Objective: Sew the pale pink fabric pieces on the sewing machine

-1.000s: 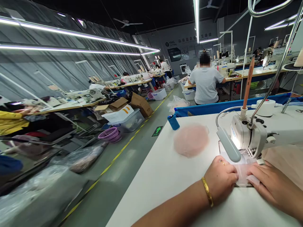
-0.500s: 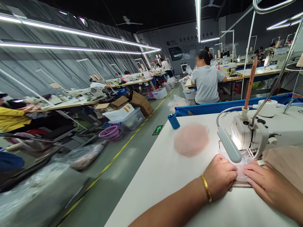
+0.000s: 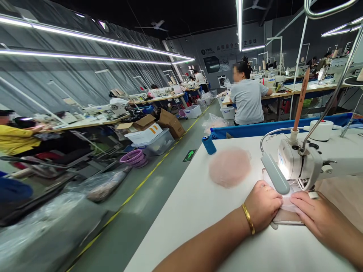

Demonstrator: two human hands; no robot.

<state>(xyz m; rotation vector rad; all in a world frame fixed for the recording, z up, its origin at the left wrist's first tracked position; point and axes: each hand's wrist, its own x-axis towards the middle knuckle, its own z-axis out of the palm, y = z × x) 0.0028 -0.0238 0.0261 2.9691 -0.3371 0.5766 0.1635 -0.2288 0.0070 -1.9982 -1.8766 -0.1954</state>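
Under the head of a white sewing machine (image 3: 287, 155) lies a piece of sheer, whitish fabric (image 3: 289, 204). My left hand (image 3: 262, 206), with a gold bracelet at the wrist, has its fingers curled down on the fabric's left edge. Pressing on the right side is my right hand (image 3: 313, 213), its fingers close together on the cloth near the presser foot. A grey lamp (image 3: 275, 174) hides part of the needle area. Left of the machine, a round pile of thin pinkish pieces (image 3: 230, 167) lies flat on the white table (image 3: 210, 219).
A blue thread spool (image 3: 209, 145) stands at the table's far left corner. A pencil (image 3: 301, 100) sticks up from the machine head. Beige fabric (image 3: 340, 192) lies right of the needle. Ahead sits a co-worker in a grey shirt (image 3: 248, 100). Boxes and a purple basket (image 3: 134, 158) line the aisle.
Both hands have moved slightly forward toward the presser foot with the sheer fabric. More of the machine's plate now shows below them. The round pile and spool stay in place.
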